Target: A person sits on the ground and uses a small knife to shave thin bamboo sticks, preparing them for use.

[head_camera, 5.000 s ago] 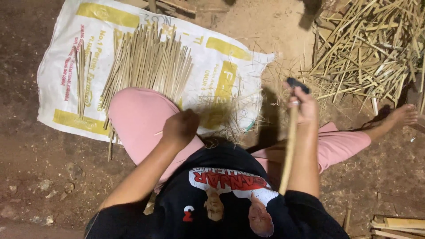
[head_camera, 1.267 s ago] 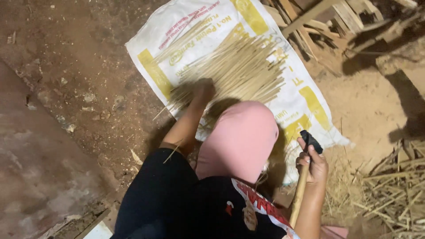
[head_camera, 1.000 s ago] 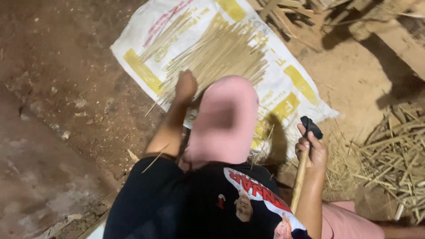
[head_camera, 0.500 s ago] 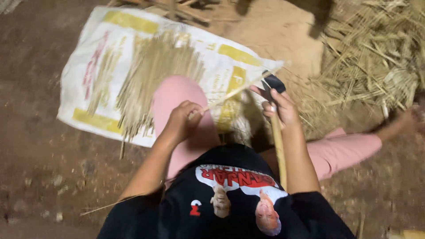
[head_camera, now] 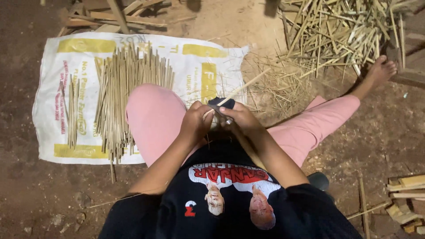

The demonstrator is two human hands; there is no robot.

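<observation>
Since half a second earlier, the left hand (head_camera: 195, 121) had come in beside the right hand (head_camera: 237, 117) above the lap. The left grip was clenched on a thin bamboo stick (head_camera: 241, 88); the right grasped a dark-handled knife (head_camera: 220, 104) against it. Shaving appeared underway, calling next for a steady stroke. Finished sticks (head_camera: 121, 95) lay mid-sack (head_camera: 53, 141) on the dirt floor (head_camera: 26, 199); raw bamboo (head_camera: 336, 31) lay beyond.
</observation>
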